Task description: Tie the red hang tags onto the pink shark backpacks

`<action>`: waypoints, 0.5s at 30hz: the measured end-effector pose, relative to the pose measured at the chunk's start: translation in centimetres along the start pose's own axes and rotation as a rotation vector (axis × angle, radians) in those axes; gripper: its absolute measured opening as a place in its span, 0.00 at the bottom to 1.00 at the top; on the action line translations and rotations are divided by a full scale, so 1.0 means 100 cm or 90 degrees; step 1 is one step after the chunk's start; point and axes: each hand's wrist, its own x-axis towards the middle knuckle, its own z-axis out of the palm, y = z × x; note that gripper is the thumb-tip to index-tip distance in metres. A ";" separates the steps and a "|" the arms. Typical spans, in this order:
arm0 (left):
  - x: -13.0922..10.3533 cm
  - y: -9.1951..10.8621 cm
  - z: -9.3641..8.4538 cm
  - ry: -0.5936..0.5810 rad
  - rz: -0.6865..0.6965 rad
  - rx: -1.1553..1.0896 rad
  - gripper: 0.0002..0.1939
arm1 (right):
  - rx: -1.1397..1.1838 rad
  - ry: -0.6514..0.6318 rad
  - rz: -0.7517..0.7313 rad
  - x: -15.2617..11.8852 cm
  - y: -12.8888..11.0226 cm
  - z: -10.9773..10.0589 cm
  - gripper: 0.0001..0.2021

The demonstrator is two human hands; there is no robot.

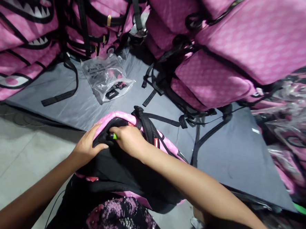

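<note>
Head view: bag (128, 171), long axis along near edge of table (243, 158); left hand (87, 145) pinches bag, right hand (129, 139) grips green tool (114, 136), tip left.

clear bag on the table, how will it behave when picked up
The clear bag is likely floppy, given its creased, see-through film. It's probably light, with small items inside, which might shift as it lifts.

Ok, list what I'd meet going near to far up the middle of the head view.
Patterned garment → held bag → plastic bag → pink backpacks.
</note>
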 end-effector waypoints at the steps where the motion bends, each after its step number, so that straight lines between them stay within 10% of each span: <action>1: -0.002 -0.003 0.000 0.003 0.009 -0.006 0.37 | 0.023 0.006 -0.010 0.007 -0.003 0.000 0.16; 9: -0.002 -0.012 0.002 0.041 0.003 -0.027 0.31 | -0.139 -0.049 -0.039 -0.014 -0.011 -0.020 0.15; 15: -0.010 -0.012 0.008 0.037 -0.018 -0.009 0.34 | -0.156 -0.074 0.229 -0.083 0.004 -0.014 0.17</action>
